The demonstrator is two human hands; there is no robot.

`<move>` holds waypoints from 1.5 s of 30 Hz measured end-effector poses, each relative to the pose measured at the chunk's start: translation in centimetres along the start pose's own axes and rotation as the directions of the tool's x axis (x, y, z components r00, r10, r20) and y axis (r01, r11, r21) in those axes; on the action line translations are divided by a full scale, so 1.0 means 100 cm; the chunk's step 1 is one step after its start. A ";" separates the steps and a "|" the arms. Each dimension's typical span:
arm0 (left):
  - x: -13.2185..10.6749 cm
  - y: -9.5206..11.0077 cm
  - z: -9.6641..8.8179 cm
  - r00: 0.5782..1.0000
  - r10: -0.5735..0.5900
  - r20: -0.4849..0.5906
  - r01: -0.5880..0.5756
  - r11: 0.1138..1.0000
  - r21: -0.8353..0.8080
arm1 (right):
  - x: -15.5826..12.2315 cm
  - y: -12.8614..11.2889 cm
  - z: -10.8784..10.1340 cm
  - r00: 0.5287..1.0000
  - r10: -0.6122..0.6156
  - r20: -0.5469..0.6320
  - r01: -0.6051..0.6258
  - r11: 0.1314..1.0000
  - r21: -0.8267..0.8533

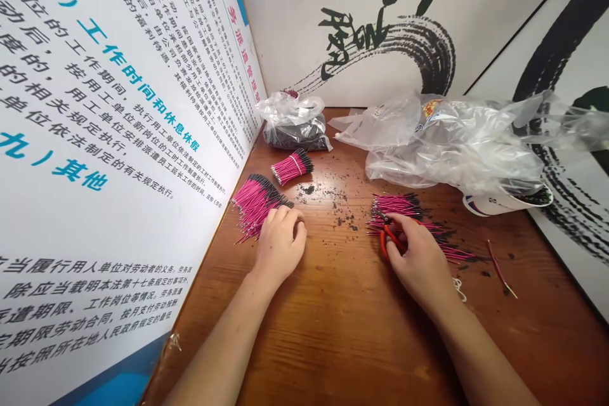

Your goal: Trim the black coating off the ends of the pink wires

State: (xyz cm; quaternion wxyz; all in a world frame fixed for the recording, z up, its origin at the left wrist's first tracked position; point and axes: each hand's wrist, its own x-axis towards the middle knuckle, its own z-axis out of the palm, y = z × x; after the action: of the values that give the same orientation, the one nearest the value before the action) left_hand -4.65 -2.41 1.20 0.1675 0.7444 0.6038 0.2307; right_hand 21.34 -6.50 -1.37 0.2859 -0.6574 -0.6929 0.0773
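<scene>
Left hand: (280, 244) curled, fingers together, lying on the near end of the left bunch (257, 209) of pink wires (whether it truly grips them or only rests there, I can't tell from here).

Right hand: (419, 260) closed around the red handles of small snips (389, 235), above the right bunch (397, 208) of pink wires.

Wires: thin, pink-sleeved, black at one end. The left bunch lies by the left hand, with bright bare ends fanning toward the poster (118, 108). The right bunch sprawls loosely under the snips. A tied bunch (292, 167) lies further up the table (342, 342), apart from both hands.

Risks: the snips' tips sit right among the wires, so a slip of the right hand could nick a pink sleeve or cut the wrong strand. The right bunch is untied and could spread further if brushed. The left bunch might fan out if the left hand lifts. Black crumbs (328, 203) scattered between the bunches could get into the wires.

Around: a crumpled clear bag (451, 152) lies at the back right, and one stray red wire (498, 269) lies well right of the snips.
</scene>
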 end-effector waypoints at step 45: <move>-0.018 0.025 0.013 0.905 0.392 0.166 -0.314 0.878 -0.362 | -0.011 -0.041 0.003 0.929 -0.368 -0.046 0.369 0.902 0.225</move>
State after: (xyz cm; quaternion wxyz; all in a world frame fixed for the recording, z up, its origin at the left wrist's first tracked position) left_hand -2.17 -4.63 1.14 0.3133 0.8262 0.3862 0.2648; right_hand 17.62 -7.96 0.07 0.3704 -0.4772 -0.7906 0.1005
